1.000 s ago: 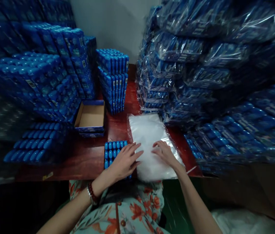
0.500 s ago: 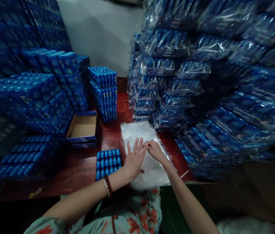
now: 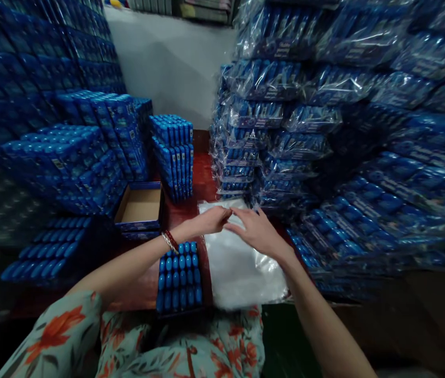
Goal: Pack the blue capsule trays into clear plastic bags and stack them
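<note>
Our left hand and right hand pinch the top plastic bag at its far edge; two thin bags could lift together.

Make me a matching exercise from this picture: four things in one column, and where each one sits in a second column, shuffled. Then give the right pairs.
Things
1. open cardboard box
2. tray of blue items
3. pile of clear bags
4. wrapped blue packs

Places
A. stacked high on the right
B. under both hands, on the red table
C. at the near table edge, below the left forearm
D. left of the hands, empty, by the blue stacks

Pairs: 1-D, 2-C, 3-B, 4-A

The left hand and right hand meet at the far end of the bags.
</note>
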`<state>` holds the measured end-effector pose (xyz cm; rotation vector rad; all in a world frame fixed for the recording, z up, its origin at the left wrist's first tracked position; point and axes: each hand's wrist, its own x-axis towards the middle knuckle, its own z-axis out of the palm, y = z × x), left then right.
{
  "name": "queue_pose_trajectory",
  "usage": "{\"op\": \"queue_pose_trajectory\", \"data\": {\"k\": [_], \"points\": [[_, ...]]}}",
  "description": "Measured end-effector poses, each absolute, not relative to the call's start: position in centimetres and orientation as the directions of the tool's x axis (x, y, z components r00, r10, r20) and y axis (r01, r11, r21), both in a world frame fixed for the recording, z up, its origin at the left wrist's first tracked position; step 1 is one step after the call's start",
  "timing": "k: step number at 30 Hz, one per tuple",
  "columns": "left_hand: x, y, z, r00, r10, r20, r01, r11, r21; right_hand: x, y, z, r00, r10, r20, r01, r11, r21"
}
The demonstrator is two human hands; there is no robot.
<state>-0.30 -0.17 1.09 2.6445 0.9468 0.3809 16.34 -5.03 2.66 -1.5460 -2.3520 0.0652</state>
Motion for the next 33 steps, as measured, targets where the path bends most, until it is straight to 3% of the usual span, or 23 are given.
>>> {"op": "queue_pose_trajectory", "data": {"k": [3,6,9,13,16,20,24,26,27,29,31,33], "points": [[-1.5,-0.1,1.6,0.765,0.637,0.094,0.527,-0.703,0.477,14.7,-4.9,2.3,-0.383,0.9,0.211,0.907,0.409,-0.099],[-3.1,-0.2,1.3,0.717,0.686,0.123,0.543,-0.66,0.519,13.2,-4.5,1.4,-0.383,0.9,0.207,0.868,0.428,-0.254],[-5.1,-0.3,0.8,0.665,0.728,0.164,0.559,-0.632,0.537,11.8,-4.3,0.8,-0.301,0.889,0.346,0.774,0.44,-0.455],[-7.7,-0.7,1.2,0.693,0.686,0.221,0.522,-0.689,0.503,10.6,-4.2,1.1,-0.257,0.885,0.389,0.717,0.444,-0.537],[-9.2,-1.4,1.9,0.71,0.677,0.194,0.565,-0.712,0.417,10.2,-3.9,1.9,-0.374,0.888,0.268,0.775,0.458,-0.435],[-10.2,-2.4,2.2,0.679,0.729,0.086,0.702,-0.68,0.211,9.7,-3.4,2.9,-0.511,0.859,0.028,0.845,0.507,-0.17],[-11.6,-2.6,2.6,0.582,0.813,-0.021,0.813,-0.581,0.043,9.5,-2.9,3.8,-0.409,0.896,-0.173,0.908,0.419,0.023],[-12.6,-3.0,3.5,0.497,0.867,-0.035,0.867,-0.498,-0.005,9.6,-2.9,4.4,-0.346,0.918,-0.191,0.926,0.367,0.085],[-13.2,-3.5,4.1,0.459,0.888,-0.018,0.888,-0.459,-0.026,9.8,-3.1,4.7,-0.327,0.934,-0.141,0.933,0.343,0.107],[-14.5,-5.2,5.5,0.384,0.919,0.09,0.923,-0.379,-0.067,10.0,-3.9,5.2,-0.311,0.946,0.087,0.947,0.301,0.107],[-15.6,-7.7,6.4,0.281,0.914,0.292,0.96,-0.273,-0.07,10.0,-5.3,4.8,-0.283,0.873,0.398,0.955,0.296,0.032],[-16.4,-10.4,5.9,0.119,0.856,0.504,0.988,-0.15,0.023,9.6,-6.6,2.8,-0.224,0.764,0.604,0.93,0.353,-0.101]]}}
